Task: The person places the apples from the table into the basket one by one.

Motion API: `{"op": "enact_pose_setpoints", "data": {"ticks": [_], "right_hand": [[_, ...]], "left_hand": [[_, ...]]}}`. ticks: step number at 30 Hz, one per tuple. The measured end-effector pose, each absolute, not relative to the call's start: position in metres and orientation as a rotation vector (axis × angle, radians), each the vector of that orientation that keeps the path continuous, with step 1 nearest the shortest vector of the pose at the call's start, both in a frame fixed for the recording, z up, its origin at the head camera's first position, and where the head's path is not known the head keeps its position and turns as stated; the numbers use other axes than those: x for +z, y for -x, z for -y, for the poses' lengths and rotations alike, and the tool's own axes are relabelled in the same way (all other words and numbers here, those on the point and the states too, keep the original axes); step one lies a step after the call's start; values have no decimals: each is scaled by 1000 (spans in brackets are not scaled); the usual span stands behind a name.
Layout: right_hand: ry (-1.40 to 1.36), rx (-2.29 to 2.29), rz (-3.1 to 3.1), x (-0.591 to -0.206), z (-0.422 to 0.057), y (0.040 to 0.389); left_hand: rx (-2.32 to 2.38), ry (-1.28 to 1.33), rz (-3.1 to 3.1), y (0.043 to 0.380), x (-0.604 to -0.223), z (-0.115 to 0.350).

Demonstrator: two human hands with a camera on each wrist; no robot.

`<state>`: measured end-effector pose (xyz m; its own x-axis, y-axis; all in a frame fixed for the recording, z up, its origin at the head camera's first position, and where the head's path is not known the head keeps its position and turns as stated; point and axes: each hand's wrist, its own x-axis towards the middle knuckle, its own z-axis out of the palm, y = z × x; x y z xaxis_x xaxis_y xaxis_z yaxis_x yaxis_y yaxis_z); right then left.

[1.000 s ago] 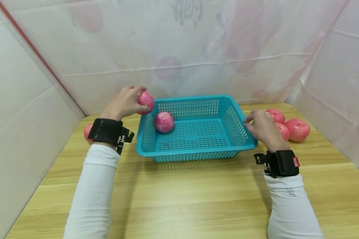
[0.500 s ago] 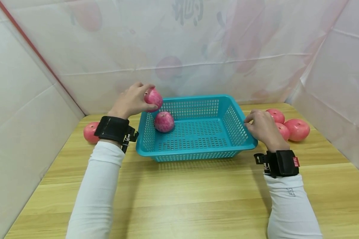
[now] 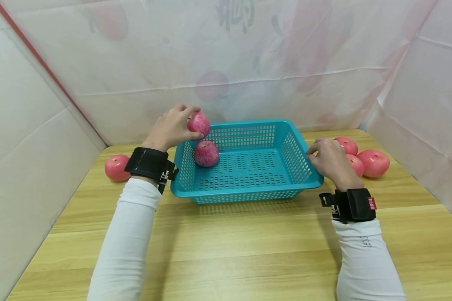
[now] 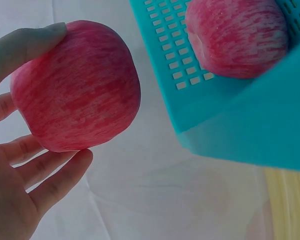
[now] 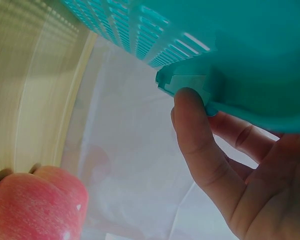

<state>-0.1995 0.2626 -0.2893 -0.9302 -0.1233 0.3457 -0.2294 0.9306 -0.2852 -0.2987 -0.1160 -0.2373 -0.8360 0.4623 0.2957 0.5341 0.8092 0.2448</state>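
My left hand [image 3: 173, 127] grips a red-streaked apple [image 3: 199, 124] at the back left corner of the teal plastic basket [image 3: 241, 194]. In the left wrist view the thumb lies along one side of this apple [image 4: 80, 90] and the fingers curl round the other. A second streaked apple [image 3: 206, 154] sits inside the basket against its left end. On the right, my right hand [image 3: 329, 161] pinches the basket's right rim. The right wrist view has the thumb [image 5: 192, 125] pressed on the rim's outer side, with the other fingers partly hidden behind it.
One smoother pink-red apple [image 3: 116, 168] lies on the wooden table [image 3: 226, 251] left of the basket. A cluster of similar apples [image 3: 374, 163] lies beyond my right hand. White sheeting [image 3: 143, 75] walls the table at the back and both sides.
My left hand has carried its apple rightward, from outside the basket's left end to over its back left corner. The right hand and the basket have stayed in place.
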Motion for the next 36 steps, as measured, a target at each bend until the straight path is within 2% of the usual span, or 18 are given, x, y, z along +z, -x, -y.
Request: {"op": "enact_pose_setpoints", "data": {"ticks": [36], "right_hand": [[-225,485,2786,-286,-259,199]], "left_hand": [[-430,997,2834,307,-248,83]]}}
